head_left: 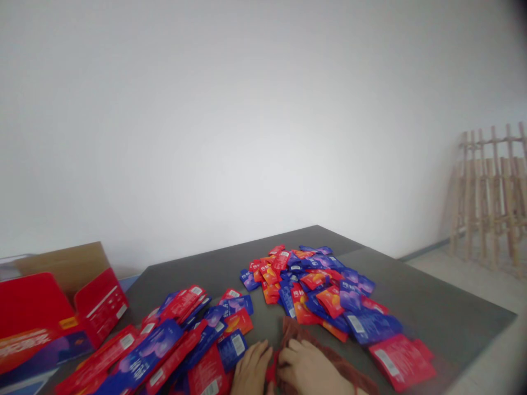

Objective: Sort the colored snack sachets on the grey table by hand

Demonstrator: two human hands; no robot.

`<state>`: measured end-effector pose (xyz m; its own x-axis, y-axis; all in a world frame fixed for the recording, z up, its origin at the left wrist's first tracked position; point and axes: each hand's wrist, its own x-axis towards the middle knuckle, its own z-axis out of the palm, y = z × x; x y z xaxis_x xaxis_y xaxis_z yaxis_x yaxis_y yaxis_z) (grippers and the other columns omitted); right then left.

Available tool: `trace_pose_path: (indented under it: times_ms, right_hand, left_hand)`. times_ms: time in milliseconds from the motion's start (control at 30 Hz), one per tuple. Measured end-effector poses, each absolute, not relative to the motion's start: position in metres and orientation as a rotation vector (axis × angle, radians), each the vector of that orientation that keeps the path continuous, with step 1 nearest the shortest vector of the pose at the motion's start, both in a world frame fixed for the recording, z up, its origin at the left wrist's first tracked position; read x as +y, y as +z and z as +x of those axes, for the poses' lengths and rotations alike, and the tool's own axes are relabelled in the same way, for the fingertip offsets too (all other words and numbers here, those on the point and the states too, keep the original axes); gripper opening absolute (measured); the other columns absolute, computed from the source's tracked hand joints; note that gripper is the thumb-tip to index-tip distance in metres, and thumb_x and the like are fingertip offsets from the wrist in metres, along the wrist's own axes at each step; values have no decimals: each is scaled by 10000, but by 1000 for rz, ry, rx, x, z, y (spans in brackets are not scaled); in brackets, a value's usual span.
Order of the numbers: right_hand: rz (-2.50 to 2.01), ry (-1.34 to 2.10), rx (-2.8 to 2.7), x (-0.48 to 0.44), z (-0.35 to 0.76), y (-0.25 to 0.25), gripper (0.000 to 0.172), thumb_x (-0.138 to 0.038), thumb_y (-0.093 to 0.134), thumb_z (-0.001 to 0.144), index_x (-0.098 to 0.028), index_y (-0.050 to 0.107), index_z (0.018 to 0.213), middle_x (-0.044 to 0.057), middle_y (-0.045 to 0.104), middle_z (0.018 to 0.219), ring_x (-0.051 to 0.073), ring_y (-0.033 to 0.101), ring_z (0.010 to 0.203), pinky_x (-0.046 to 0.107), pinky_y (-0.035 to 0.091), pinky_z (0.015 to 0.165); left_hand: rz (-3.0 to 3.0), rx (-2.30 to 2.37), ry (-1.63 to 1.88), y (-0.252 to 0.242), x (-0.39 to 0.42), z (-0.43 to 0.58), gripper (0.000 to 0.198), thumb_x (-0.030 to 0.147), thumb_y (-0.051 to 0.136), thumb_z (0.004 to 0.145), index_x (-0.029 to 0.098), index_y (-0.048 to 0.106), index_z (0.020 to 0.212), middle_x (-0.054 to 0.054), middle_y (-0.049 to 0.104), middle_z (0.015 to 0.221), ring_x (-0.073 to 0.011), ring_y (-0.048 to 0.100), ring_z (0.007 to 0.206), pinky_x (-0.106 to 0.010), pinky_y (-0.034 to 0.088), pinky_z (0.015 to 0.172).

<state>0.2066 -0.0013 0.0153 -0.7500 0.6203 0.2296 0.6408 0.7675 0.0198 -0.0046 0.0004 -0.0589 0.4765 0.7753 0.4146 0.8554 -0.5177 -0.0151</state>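
Note:
My left hand [252, 368] is low in the middle of the view. Its fingers are close together, at the edge of a red packet [272, 368] that shows only as a narrow strip between my hands. Just right of it, my right hand [307, 366] has its fingers curled on a brown cloth [337, 356] beside the same packet. Most of that packet is hidden beneath the hands. A blue packet [233, 349] with a white label lies against the left hand's side.
Red, orange and blue packets lie in a left heap [150, 351] and a right heap [313, 280] on the dark grey table [436, 296]. An open red and blue carton [45, 312] stands at the left. Wooden racks [489, 186] lean by the white wall.

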Motion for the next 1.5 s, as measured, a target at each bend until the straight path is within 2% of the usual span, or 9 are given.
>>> trace_pose_path:
  times_ms: [133, 267, 467, 567, 767, 1000, 1233, 1367, 1500]
  right_hand:
    - [-1261, -106, -2596, -3, 231, 24, 37, -293, 690, 851, -269, 712, 870, 0, 661, 1002, 213, 572, 929, 345, 392, 740]
    - [-1356, -179, -2582, -3, 216, 29, 94, -216, 635, 891, -237, 727, 891, 27, 665, 994, 222, 574, 931, 350, 400, 747]
    - [-1020, -141, -2780, -7, 199, 32, 134, -368, 650, 900, -268, 734, 927, -6, 665, 982, 199, 580, 912, 330, 411, 737]
    - [-1086, -48, -2752, -8, 214, 39, 104, -379, 678, 880, -292, 732, 892, -13, 659, 971, 198, 589, 918, 324, 414, 749]
    - [-1613, -23, -2487, -2, 225, 55, 236, -124, 524, 905, -188, 741, 969, 99, 668, 1109, 272, 587, 1041, 392, 428, 864]
    - [-1358, 65, -2632, -12, 180, 48, 244, -131, 528, 880, -189, 746, 971, 96, 686, 1024, 246, 596, 995, 359, 438, 834]
    - [-1669, -27, -2405, 0, 234, 51, 255, -105, 512, 869, -150, 734, 985, 129, 684, 1063, 290, 599, 1033, 417, 442, 885]
    - [-1737, -140, -2379, -10, 244, 33, 313, -25, 478, 842, -131, 725, 1004, 139, 690, 1046, 289, 625, 976, 416, 469, 827]
    - [-1422, -286, -2444, -18, 212, -6, 316, -27, 506, 831, -156, 708, 1037, 93, 696, 1022, 244, 633, 909, 353, 466, 741]
  left_hand:
    - [-2447, -1550, -481, -53, -5, 10, 841, 57, 490, 553, 276, 553, 1363, -14, 601, 1371, -235, 566, 1240, -374, 478, 1000]
    - [-2490, -1656, -418, -47, -6, 14, 868, 51, 468, 553, 244, 521, 1398, -17, 588, 1383, -215, 540, 1274, -361, 443, 1034]
    - [-2744, -1871, -248, -15, -6, 14, 908, 67, 446, 629, 188, 310, 1518, -63, 446, 1507, -210, 405, 1387, -372, 341, 1115]
    - [-2733, -2104, -6, 11, -11, 26, 950, 53, 465, 625, 187, 232, 1536, -21, 331, 1568, -183, 324, 1431, -328, 267, 1148]
    - [-2748, -2190, 30, 35, -19, 37, 995, -8, 441, 603, 199, 177, 1540, 41, 355, 1550, -133, 283, 1444, -279, 197, 1162]
    - [-2697, -2128, 74, 26, -18, 34, 943, -20, 433, 633, 180, 235, 1533, 3, 237, 1600, -127, 322, 1426, -258, 190, 1154]
    - [-2767, -2008, -181, 5, -15, 23, 982, 33, 444, 607, 104, 160, 1545, -10, 444, 1509, -100, 389, 1375, -226, 202, 1136]
    - [-2768, -2013, -194, -1, -13, 21, 999, 29, 435, 589, 96, 144, 1543, 3, 455, 1501, -84, 383, 1377, -213, 202, 1129]
    - [-2782, -2062, -111, 10, -14, 26, 1000, 23, 428, 592, 109, 129, 1543, 3, 420, 1520, -90, 361, 1395, -235, 201, 1139]
